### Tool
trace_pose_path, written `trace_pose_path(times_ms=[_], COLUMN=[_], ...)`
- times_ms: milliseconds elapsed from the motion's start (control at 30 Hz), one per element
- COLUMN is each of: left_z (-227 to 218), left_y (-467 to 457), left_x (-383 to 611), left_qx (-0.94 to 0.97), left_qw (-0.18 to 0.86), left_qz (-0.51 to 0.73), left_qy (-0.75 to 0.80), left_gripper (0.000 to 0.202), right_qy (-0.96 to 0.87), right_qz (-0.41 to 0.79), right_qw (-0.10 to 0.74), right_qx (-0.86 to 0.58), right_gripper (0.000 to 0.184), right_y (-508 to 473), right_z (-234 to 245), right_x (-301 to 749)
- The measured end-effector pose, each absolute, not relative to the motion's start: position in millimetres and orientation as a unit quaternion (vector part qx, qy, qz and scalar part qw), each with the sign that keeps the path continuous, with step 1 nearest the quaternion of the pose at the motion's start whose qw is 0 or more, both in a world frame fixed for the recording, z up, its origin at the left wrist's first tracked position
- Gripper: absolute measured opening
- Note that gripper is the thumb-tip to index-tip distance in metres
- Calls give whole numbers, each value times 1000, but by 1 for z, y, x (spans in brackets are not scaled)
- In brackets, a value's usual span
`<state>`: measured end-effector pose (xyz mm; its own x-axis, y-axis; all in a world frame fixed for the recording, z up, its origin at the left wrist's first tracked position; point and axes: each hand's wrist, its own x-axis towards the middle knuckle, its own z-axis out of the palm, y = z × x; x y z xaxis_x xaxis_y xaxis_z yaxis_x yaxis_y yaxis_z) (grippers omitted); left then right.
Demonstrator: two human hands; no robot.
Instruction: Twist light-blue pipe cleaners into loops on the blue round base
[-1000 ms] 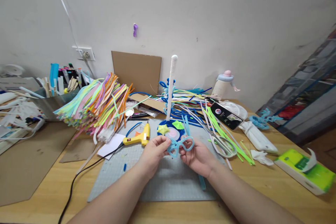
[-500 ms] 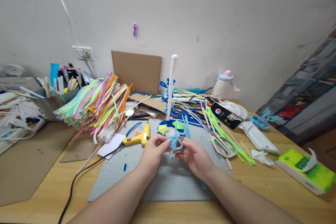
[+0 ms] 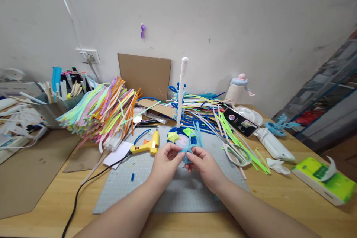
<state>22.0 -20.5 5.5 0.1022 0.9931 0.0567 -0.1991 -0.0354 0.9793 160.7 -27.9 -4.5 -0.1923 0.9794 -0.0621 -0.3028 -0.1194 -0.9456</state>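
Wooden table (image 3: 290,193) by grey wall (image 3: 251,15): from afar, I see left hand (image 3: 166,161), right hand (image 3: 206,165), each grip pinching light-blue fuzzy-wire loops (image 3: 186,150) above grey cutting mat (image 3: 173,197); loops shaped, joining apparently unfinished.

I observe one head-worn camera, set above the near side of the table (image 3: 181,225), facing forward and down. The left hand (image 3: 164,161) and right hand (image 3: 208,165) register close, low-centre; the wall (image 3: 251,26) spans the top, farther off.
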Motion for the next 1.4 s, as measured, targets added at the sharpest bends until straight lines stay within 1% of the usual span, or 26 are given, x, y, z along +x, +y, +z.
trace_pose_path(times_ms=[200,467,567,833,1033,1167,1267,1400], left_z=[4,3,2,4,2,1,2,2], left_y=[-19,-18,-17,-18,-19,-19,-20,-21], left_x=[21,20,20,19,20,22,23,22], left_qx=[476,413,409,444,517,518,513,531], left_qw=[612,669,676,643,579,571,556,540], left_qz=[465,455,452,461,476,486,509,506], left_qy=[427,418,414,421,413,413,410,413], left_gripper=[27,29,29,28,22,16,17,13], right_qy=[-448,-483,-483,-478,-403,-359,-358,-370], right_qz=[616,588,587,594,648,689,702,702], right_qw=[507,502,502,508,508,511,503,496], right_qx=[-404,-411,-413,-400,-400,-367,-356,-352], right_gripper=[23,23,23,22,25,22,20,23], right_y=[-28,-28,-29,-31,-30,-29,-29,-29], right_z=[-3,0,0,1,-3,-3,-4,-7], right_x=[162,162,162,161,160,161,161,161])
